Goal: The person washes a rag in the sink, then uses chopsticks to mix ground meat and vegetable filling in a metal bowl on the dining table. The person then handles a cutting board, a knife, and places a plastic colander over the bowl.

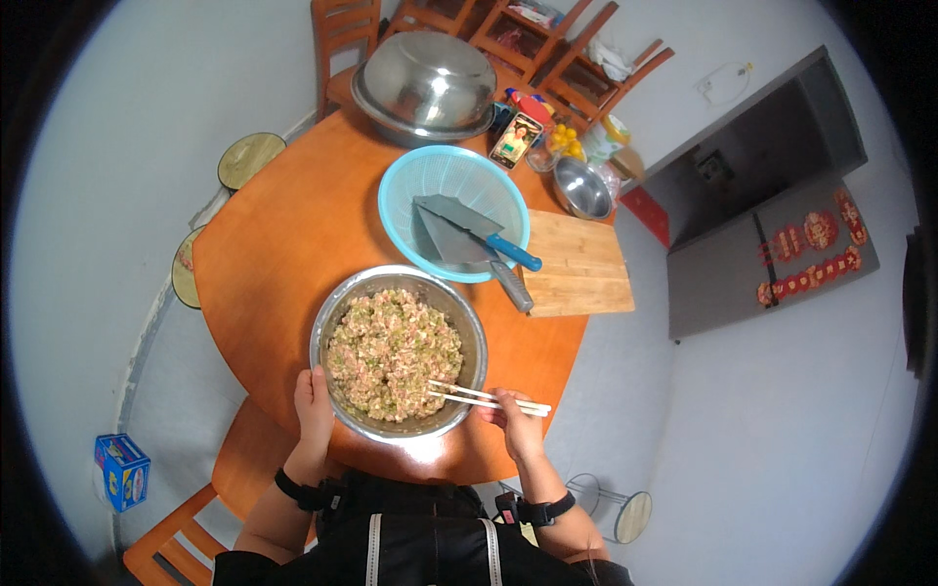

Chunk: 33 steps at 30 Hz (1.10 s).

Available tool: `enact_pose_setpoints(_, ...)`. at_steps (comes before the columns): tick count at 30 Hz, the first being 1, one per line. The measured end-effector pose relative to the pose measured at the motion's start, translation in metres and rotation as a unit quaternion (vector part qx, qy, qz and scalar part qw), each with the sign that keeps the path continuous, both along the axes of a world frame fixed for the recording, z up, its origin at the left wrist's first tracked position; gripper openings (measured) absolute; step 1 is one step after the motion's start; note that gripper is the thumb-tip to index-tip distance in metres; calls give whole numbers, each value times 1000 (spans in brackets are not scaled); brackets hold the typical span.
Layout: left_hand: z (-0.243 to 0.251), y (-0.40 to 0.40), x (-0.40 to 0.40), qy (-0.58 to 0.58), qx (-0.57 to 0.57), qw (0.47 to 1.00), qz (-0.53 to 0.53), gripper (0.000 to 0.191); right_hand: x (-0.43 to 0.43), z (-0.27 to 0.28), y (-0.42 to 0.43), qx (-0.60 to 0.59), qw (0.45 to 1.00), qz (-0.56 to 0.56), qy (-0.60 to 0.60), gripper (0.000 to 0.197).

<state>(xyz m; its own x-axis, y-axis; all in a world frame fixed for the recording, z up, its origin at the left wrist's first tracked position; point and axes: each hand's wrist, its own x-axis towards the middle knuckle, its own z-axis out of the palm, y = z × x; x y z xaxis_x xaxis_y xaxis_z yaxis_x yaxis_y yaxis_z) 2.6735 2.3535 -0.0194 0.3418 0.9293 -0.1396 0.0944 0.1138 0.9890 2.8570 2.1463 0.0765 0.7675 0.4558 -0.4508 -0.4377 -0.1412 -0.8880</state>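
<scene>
A steel mixing bowl (478, 329) full of minced meat with chopped green bits (396, 351) stands near the table's front edge. My left hand (314, 410) grips the bowl's rim at its lower left. In my right hand (516, 425) is a pair of white chopsticks (484, 399), their tips resting in the mince at the bowl's right side. Just behind the bowl is a light blue plastic colander (410, 172). Two knives lie across it, a cleaver with a grey handle (511, 286) and another with a blue handle (514, 252).
A bamboo cutting board (579, 271) lies right of the colander. Behind are a large upturned steel basin (432, 77), a phone (516, 141) with a lit screen, a small steel bowl (582, 187) and yellow fruit (566, 139). Wooden chairs (513, 44) and round stools (251, 161) surround the wooden table (264, 220).
</scene>
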Motion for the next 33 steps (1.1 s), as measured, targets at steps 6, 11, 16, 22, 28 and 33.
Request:
enact_pose_setpoints(6,14,-2,3,1,-9,1000,1,30,-2,-10,0,21,999,-31,30,18)
enact_pose_setpoints(11,-2,0,-1,12,-12,1000,-14,30,-11,-21,19,58,994,-23,92,20)
enact_pose_setpoints(16,-2,-1,-3,11,-17,1000,-21,30,-9,-26,17,77,990,-12,116,23)
enact_pose_setpoints(22,0,-2,-6,-9,-25,999,-18,30,-2,-20,20,110,979,-23,170,23)
enact_pose_setpoints(28,25,-2,4,-3,-49,999,-2,27,15,-1,23,131,982,-46,125,23)
enact_pose_setpoints(33,7,-1,-2,0,-68,998,-7,29,23,22,24,140,983,-40,114,21)
